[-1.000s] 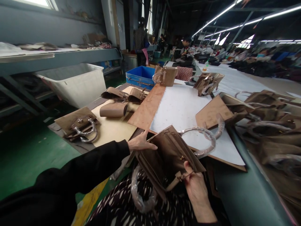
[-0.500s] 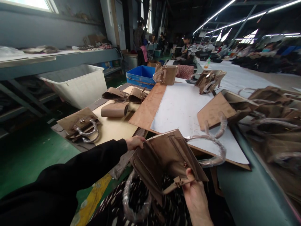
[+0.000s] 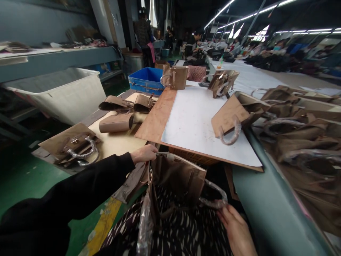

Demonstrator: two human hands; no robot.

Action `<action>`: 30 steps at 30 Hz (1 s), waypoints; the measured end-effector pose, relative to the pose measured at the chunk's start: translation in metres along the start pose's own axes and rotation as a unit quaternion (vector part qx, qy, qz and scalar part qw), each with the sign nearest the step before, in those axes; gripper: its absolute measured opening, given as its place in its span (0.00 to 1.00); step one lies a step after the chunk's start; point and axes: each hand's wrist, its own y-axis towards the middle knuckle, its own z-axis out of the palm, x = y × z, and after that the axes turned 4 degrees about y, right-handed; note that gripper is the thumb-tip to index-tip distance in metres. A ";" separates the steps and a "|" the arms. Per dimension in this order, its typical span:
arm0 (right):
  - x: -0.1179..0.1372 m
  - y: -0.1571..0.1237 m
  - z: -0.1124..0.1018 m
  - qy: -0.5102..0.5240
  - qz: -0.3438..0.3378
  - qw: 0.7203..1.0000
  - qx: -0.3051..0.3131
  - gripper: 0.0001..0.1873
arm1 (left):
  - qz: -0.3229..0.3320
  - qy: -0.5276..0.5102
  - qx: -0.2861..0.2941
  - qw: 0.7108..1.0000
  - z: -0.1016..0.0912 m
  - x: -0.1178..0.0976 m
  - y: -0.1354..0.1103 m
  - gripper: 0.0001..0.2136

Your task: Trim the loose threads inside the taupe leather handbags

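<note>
A tan handbag stands on my lap over a black-and-white patterned cloth. My left hand is closed on the bag's upper left rim. My right hand sits low at the bag's right side, its fingers under the plastic-wrapped handle; how firmly it grips is hidden. A second wrapped handle hangs down at the near side.
A white board on a brown sheet lies ahead. Several tan handbags lie around it, and a pile fills the right. A white tub and blue crate stand left. Other people work far back.
The bag has come down from the board's edge onto my lap and turned upright. My right hand dropped lower, from the bag's strap to its handle. The view swung slightly right.
</note>
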 end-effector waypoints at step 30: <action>0.128 -0.005 0.065 -0.295 -0.016 0.866 0.405 0.10 | 0.059 -0.091 0.130 0.986 -0.005 0.013 0.009 0.17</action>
